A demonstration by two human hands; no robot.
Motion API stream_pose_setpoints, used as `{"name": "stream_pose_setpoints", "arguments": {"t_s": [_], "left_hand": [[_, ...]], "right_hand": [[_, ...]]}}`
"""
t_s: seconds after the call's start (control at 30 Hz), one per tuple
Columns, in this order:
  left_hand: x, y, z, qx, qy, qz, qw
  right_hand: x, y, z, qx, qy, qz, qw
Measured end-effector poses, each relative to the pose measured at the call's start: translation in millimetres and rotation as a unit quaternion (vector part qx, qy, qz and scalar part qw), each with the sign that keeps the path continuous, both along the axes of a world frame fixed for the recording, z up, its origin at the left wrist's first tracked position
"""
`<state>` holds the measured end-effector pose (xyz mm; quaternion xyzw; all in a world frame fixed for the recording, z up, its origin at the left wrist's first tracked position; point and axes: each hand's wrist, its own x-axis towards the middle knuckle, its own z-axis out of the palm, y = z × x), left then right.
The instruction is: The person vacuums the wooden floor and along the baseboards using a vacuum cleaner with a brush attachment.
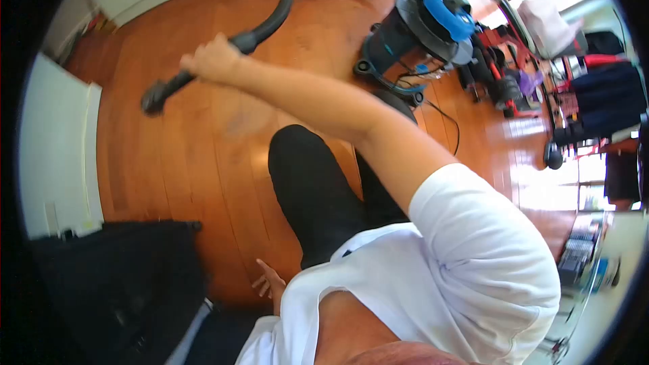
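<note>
A glossy orange-brown floor of wooden planks (176, 176) fills most of the frame. At the lower right is the person's loose white short-sleeved shirt (487, 257), its right sleeve wide at the shoulder. A large black fabric-like item (122, 277) covers the lower left corner; its exact kind cannot be told. Above it, along the left edge, stands a flat white panel (57, 142). The person's black trousers (311, 189) show in the centre, one bent knee pointing toward the top.

In the upper right part of the frame, a drum-shaped vacuum cleaner with a dark body and bright blue top (412, 40) stands on small dark wheels. Right of it, a blurred cluster of red and black equipment (503, 88) lies near a whitish bag (544, 23). A ribbed black flexible hose (274, 19) runs from the cleaner across the top, bending down to a straight dark plastic tube (177, 82) at the upper left. The right hand (215, 59) is closed around this tube; whether its rounded end touches the floor cannot be told. The left hand (270, 280), at the lower centre-left, is relaxed with fingers parted, near the trousers. Smallest is a thin black cord (454, 122) curving below the cleaner.
</note>
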<state>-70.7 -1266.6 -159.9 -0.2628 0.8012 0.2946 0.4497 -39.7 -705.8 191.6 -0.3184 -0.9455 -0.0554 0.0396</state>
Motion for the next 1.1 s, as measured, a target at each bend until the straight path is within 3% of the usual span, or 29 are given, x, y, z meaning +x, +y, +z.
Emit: {"name": "stream_pose_setpoints", "arguments": {"t_s": [0.1, 0.17, 0.27, 0.37, 0.43, 0.53, 0.63, 0.7, 0.73, 0.77, 0.8, 0.83, 0.87, 0.9, 0.97, 1.0, 1.07, 1.1], "left_hand": [[-8.3, 1.8, -2.2, -0.003, 0.002, -0.026, 1.0], [-11.1, 3.8, -4.5, -0.009, 0.005, -0.046, 0.999], [-12.3, 0.4, -9.9, -0.018, 0.015, -0.065, 0.998], [-19.4, 2.2, -14.0, -0.022, 0.025, -0.082, 0.996], [-26.0, 0.8, -10.7, -0.031, 0.03, -0.092, 0.995], [-35.2, -4.4, -1.0, -0.064, 0.043, -0.092, 0.993], [-45.3, 8.6, 0.7, -0.137, 0.049, -0.097, 0.985], [-56.5, 28.2, -1.5, -0.19, 0.098, -0.156, 0.964], [-64.5, 53.9, -5.0, -0.057, 0.265, -0.378, 0.885], [-71.9, 80.1, -8.2, 0.026, 0.45, -0.56, 0.696], [-28.5, 149.3, 45.2, 0.119, 0.477, -0.551, 0.674], [0.8, 202.5, 79.3, 0.19, 0.414, -0.532, 0.714], [26.5, 246.2, 115.1, 0.256, 0.225, -0.481, 0.808], [52.4, 279.0, 141.7, 0.32, 0.024, -0.407, 0.855], [99.2, 309.5, 153.7, 0.33, -0.011, -0.506, 0.797], [118.9, 324.8, 162.9, 0.374, 0.153, -0.58, 0.707], [150.6, 353.5, 174.8, 0.423, 0.456, -0.643, 0.447], [155.6, 369.7, 170.9, 0.418, 0.45, -0.661, 0.431]], "right_hand": [[28.2, -20.0, -44.1, -0.051, 0.016, 0.033, 0.998], [47.9, -26.6, -82.6, -0.006, -0.004, 0.062, 0.998], [89.1, -26.0, -100.3, -0.048, -0.101, 0.166, 0.98], [138.9, -23.2, -127.2, 0.047, -0.104, 0.181, 0.977], [185.4, -17.7, -168.8, 0.066, 0.028, 0.186, 0.98], [249.1, -35.3, -197.7, 0.087, 0.137, 0.09, 0.983], [278.9, -33.5, -221.8, 0.027, 0.167, 0.04, 0.985], [276.3, -35.6, -239.9, -0.023, 0.202, -0.017, 0.979], [274.3, -37.5, -246.2, -0.048, 0.233, -0.049, 0.97], [271.0, -38.1, -246.2, -0.028, 0.218, -0.059, 0.974], [268.1, -39.9, -247.5, -0.008, 0.201, -0.07, 0.977], [266.3, -40.1, -246.6, -0.009, 0.199, -0.068, 0.978], [266.5, -40.0, -241.9, -0.01, 0.196, -0.07, 0.978], [267.7, -37.9, -234.5, -0.008, 0.192, -0.076, 0.978], [262.3, -39.9, -221.8, -0.045, 0.181, -0.084, 0.979], [258.4, -37.5, -218.0, -0.04, 0.196, -0.069, 0.977], [256.2, -26.8, -211.6, -0.029, 0.179, -0.039, 0.983], [257.2, -18.8, -206.7, -0.03, 0.174, -0.011, 0.984]]}}
